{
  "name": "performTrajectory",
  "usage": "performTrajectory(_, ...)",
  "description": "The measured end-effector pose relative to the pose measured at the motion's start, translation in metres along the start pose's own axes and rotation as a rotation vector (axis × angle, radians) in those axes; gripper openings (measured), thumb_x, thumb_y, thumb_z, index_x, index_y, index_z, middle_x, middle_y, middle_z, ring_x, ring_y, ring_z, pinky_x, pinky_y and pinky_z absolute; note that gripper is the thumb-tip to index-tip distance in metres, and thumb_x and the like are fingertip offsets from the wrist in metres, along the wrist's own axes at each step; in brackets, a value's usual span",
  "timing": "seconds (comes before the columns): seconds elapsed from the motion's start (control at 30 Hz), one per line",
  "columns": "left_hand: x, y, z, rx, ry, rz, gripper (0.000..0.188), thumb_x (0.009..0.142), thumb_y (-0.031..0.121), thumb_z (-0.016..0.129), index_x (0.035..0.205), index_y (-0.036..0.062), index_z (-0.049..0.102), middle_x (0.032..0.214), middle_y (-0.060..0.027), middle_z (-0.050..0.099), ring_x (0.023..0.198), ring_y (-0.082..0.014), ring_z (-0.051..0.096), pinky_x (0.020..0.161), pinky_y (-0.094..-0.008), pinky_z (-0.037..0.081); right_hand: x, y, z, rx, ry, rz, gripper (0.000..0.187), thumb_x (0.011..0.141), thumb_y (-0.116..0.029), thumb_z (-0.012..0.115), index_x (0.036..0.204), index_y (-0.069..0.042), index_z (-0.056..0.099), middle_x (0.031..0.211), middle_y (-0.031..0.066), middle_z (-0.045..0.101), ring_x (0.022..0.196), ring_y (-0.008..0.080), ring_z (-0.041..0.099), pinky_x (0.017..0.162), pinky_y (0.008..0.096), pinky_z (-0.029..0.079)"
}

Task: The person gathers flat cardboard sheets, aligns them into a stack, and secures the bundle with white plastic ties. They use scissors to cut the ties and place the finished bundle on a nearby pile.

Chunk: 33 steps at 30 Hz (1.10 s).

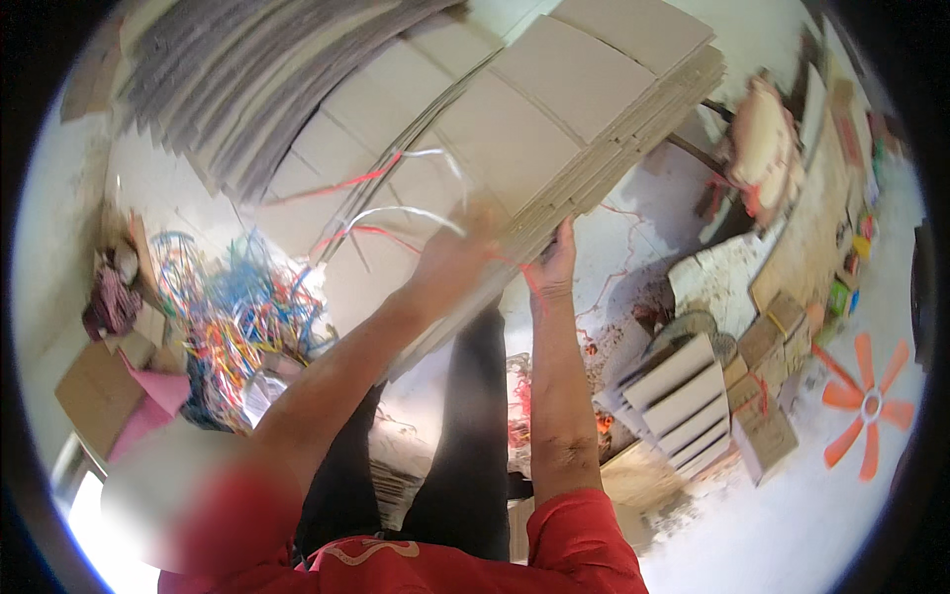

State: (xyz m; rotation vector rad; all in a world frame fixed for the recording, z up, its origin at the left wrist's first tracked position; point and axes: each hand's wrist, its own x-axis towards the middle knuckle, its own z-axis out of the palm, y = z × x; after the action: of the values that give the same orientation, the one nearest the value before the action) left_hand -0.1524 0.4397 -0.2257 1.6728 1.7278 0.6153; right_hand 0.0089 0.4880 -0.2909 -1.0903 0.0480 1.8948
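Observation:
A thick stack of flat brown cardboard sheets (515, 129) slants up and away to the right in front of me. Red and white plastic twine (401, 211) loops across its left part. My left hand (460, 247), smeared by motion, is over the near part of the stack, with the white strand running into it; its fingers appear closed on the twine. At the stack's right edge, my right hand (554, 265) grips the layered cardboard from the side, its thumb up. A red strand passes between the hands and reaches the right wrist; whether the right fingers pinch it is hidden.
Another pile of grey-edged cardboard (267, 79) fills the far left. Tangled coloured twine (247, 327) lies on the left, beside an open carton (109, 396). Right of me are a smaller cardboard stack (678, 396), boxes (762, 436) and an orange-bladed fan (871, 405).

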Motion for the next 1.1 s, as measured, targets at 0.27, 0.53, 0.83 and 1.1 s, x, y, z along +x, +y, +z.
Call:
performTrajectory(0.27, -0.044, 0.158, -0.098, 0.261, 0.049, 0.572, 0.053, 0.082, 0.003, 0.061, 0.131, -0.0078, 0.042, 0.131, -0.0304, 0.046, 0.124, -0.0472, 0.043, 0.101, -0.0477, 0.040, -0.133, -0.033, 0.040, 0.420, -0.099, -0.257, 0.045, 0.096, -0.038, 0.045, 0.129, -0.007, 0.047, 0.127, 0.0085, 0.054, 0.116, 0.0263, 0.051, 0.098, 0.0409, 0.042)
performTrajectory(0.53, -0.156, 0.307, -0.079, 0.313, -0.382, 1.206, 0.040, 0.083, 0.011, 0.062, 0.114, -0.0126, 0.052, 0.121, -0.0299, 0.053, 0.120, -0.0429, 0.049, 0.103, -0.0496, 0.038, -0.322, -0.011, -0.057, 0.746, 0.083, -0.808, 0.050, 0.097, -0.042, 0.038, 0.130, -0.005, 0.045, 0.126, 0.0113, 0.054, 0.113, 0.0276, 0.052, 0.099, 0.0404, 0.042)
performTrajectory(0.83, -0.214, 0.408, 0.057, 0.198, -0.602, 1.596, 0.039, 0.083, 0.019, 0.061, 0.108, -0.0106, 0.056, 0.119, -0.0236, 0.056, 0.119, -0.0378, 0.050, 0.103, -0.0480, 0.040, -0.404, -0.004, -0.235, 0.943, 0.020, -1.019, 0.049, 0.097, -0.043, 0.036, 0.123, -0.004, 0.049, 0.119, 0.0126, 0.055, 0.108, 0.0261, 0.053, 0.096, 0.0407, 0.042)
performTrajectory(1.1, -0.200, 0.505, 0.232, 0.075, -0.555, 1.522, 0.032, 0.085, 0.015, 0.057, 0.109, -0.0059, 0.055, 0.120, -0.0224, 0.054, 0.120, -0.0360, 0.048, 0.099, -0.0469, 0.041, -0.439, -0.185, -0.301, 0.779, 0.457, -1.202, 0.055, 0.094, -0.052, 0.038, 0.127, -0.008, 0.045, 0.122, 0.0105, 0.051, 0.112, 0.0269, 0.048, 0.098, 0.0408, 0.040)
